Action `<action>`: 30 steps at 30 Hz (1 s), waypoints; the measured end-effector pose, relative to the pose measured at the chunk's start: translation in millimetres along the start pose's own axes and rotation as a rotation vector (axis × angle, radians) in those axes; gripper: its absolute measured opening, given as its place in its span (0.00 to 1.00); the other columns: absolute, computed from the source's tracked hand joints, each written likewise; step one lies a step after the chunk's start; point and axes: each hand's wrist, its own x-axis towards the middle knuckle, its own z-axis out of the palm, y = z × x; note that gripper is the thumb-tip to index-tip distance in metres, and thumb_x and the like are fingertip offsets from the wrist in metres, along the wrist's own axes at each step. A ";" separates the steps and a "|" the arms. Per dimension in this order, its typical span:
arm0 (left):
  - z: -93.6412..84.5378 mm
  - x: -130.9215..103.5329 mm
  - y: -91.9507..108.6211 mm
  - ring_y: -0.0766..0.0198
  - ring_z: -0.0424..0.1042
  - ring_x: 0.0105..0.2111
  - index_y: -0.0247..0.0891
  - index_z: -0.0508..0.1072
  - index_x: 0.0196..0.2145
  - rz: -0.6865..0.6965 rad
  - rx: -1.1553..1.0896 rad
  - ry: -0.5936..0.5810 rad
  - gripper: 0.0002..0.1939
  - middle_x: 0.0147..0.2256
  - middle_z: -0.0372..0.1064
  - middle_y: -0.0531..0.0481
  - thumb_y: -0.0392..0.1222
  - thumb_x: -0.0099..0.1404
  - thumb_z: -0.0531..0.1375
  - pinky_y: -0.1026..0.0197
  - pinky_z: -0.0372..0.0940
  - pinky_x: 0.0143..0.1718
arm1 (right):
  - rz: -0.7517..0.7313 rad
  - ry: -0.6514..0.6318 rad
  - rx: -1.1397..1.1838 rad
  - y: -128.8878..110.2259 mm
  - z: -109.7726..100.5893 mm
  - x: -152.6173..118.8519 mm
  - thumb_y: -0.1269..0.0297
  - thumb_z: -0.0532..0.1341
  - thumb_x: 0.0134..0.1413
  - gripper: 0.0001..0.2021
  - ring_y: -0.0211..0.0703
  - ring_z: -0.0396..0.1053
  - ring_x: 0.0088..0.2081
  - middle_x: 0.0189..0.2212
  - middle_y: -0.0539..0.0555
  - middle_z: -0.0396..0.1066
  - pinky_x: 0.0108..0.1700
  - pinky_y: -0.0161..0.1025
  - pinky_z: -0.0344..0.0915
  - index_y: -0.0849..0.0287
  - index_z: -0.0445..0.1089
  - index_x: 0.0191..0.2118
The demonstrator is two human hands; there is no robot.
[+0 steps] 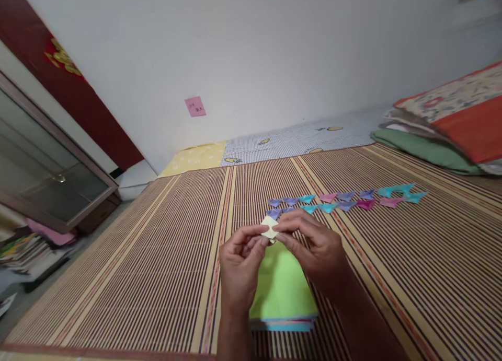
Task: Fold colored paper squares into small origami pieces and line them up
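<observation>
A small pale yellow folded paper (pixel 270 228) was up in the fingers, just over the far end of the paper stack (pixel 284 288), its pointed top facing away from the person. The left hand (pixel 243 256) pinched its left side between thumb and fingertips, nearly closed; the right hand (pixel 321 246) had the other side in the same tight pinch. The paper stack was bright green on top, with blue and pink edges peeking out at its near end. Beyond the stack, and running off to its right, I saw two rows of little folded shapes (pixel 327 208) in purple, turquoise and pink. All of it lay on a striped mat (pixel 164 256). Well past the stack, to the right, folded bedding (pixel 466 126) was piled up; a pink note (pixel 195 106) was on the wall (pixel 274 47), far beyond it and to the left.
</observation>
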 end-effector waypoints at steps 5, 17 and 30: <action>0.7 -0.6 -0.8 0.67 0.79 0.31 0.39 0.83 0.34 0.051 0.059 0.074 0.03 0.31 0.81 0.50 0.36 0.60 0.71 0.70 0.73 0.35 | 0.026 0.029 0.034 -1.0 6.6 -1.6 0.73 0.64 0.63 0.05 0.41 0.72 0.44 0.38 0.51 0.73 0.46 0.39 0.68 0.55 0.76 0.39; 6.6 0.8 -2.8 0.70 0.77 0.28 0.39 0.82 0.31 0.136 0.132 0.129 0.02 0.28 0.79 0.52 0.37 0.59 0.71 0.72 0.71 0.31 | 0.286 0.078 0.187 -2.6 17.9 -4.3 0.68 0.64 0.62 0.04 0.43 0.70 0.40 0.34 0.50 0.70 0.41 0.42 0.64 0.55 0.75 0.34; 10.0 -1.0 -6.3 0.68 0.76 0.29 0.37 0.75 0.29 0.155 0.159 0.168 0.07 0.27 0.75 0.53 0.37 0.60 0.71 0.69 0.71 0.32 | 0.387 0.144 0.281 5.3 26.4 -8.2 0.66 0.66 0.59 0.05 0.41 0.68 0.33 0.30 0.49 0.69 0.36 0.39 0.66 0.57 0.70 0.31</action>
